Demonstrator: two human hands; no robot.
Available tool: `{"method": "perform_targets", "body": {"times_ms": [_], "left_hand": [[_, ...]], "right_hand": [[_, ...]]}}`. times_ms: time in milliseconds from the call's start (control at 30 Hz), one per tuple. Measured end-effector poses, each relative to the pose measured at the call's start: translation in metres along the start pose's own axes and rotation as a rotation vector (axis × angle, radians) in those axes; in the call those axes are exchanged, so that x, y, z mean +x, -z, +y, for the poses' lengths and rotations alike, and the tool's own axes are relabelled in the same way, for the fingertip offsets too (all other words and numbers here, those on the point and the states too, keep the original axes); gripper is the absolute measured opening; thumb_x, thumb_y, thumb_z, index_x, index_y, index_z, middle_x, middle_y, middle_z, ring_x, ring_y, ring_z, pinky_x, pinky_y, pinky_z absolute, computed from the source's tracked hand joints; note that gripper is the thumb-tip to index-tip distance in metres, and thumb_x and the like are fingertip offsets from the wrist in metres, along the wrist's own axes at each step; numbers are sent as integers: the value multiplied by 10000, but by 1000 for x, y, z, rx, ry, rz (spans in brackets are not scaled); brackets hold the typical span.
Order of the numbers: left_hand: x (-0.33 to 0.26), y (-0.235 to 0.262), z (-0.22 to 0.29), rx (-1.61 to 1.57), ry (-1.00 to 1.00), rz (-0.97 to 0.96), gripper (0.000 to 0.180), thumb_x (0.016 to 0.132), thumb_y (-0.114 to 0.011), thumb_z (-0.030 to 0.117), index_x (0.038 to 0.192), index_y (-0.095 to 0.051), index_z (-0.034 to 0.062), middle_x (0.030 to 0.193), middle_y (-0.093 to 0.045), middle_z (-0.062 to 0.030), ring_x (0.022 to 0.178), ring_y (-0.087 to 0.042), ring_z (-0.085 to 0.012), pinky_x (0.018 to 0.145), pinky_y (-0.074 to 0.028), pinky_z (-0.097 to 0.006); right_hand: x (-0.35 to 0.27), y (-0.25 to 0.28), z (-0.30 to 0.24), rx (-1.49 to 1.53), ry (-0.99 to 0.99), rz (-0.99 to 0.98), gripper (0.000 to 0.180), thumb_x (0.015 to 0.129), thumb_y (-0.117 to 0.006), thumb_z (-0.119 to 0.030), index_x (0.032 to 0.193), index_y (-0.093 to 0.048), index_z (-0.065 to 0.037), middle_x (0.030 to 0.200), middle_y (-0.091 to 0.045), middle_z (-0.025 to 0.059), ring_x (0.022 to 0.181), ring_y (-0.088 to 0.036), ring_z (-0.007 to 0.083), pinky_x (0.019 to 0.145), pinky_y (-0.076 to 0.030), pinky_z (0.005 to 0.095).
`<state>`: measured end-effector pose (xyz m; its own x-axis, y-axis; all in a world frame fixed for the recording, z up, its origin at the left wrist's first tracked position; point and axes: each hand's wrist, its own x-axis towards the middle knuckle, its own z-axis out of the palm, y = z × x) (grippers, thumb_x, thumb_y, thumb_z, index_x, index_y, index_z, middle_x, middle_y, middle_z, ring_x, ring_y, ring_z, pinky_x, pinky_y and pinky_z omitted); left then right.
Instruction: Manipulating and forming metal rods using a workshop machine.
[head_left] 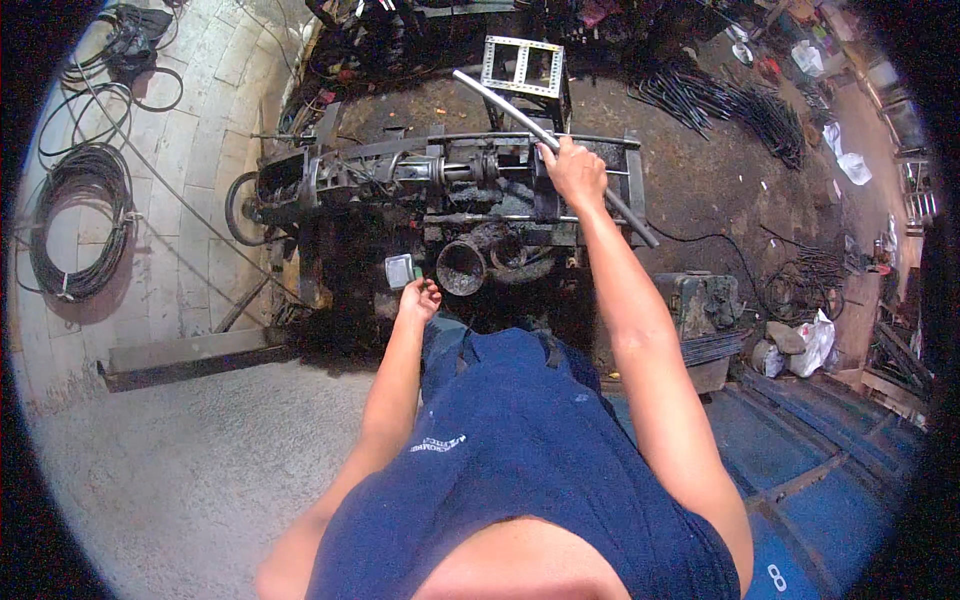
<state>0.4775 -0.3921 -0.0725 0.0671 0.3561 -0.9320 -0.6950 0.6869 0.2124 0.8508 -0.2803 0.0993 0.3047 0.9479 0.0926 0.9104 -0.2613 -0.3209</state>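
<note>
Grey steel pipe (pixel 500 103), long and straight, runs on a slant from the far left to the near right across the dark greasy machine (pixel 440 190), the right hand (pixel 574 172) clenched around its middle, the left hand (pixel 418 298) curled, holding nothing, nearer the body.

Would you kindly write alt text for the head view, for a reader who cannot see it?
A person's right hand grips a long grey metal pipe over a grimy black machine, while the left hand touches a small pale box. Coiled cables lie on the floor left.
</note>
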Motion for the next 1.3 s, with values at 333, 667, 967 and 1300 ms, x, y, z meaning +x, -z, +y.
{"method": "perform_targets", "body": {"times_ms": [333,667,967,1300], "left_hand": [[0,-5,-2,-19,-17,30,191,985,-421,231,867,-467,89,738,-511,-25,616,-469,-156,528,-369,-299],[-1,-1,-1,8,0,30,235,1000,-412,261,855,-468,84,729,-494,-19,606,-461,-157,528,-360,-301],[-7,-7,-2,-15,-16,37,250,1010,-400,266,862,-461,74,734,-487,-29,608,-447,-155,533,-349,-302],[7,3,-1,2,-12,19,212,990,-432,253,868,-479,86,744,-501,-36,621,-446,-166,554,-365,-300]], "right_hand": [[0,1,5,16,-45,-51,477,905,-533,-506,924,-631,-39,817,-685,207,798,-679,383,728,-530,482],[1,-1,9,-17,-30,-10,478,905,-530,-514,904,-624,-45,801,-685,205,749,-679,387,670,-537,474],[-2,8,11,2,-15,-41,478,911,-524,-503,899,-618,-34,808,-685,207,772,-681,382,695,-535,480],[1,7,9,-6,-5,-24,479,907,-533,-504,877,-627,-36,787,-681,213,764,-683,380,691,-538,480]]}}
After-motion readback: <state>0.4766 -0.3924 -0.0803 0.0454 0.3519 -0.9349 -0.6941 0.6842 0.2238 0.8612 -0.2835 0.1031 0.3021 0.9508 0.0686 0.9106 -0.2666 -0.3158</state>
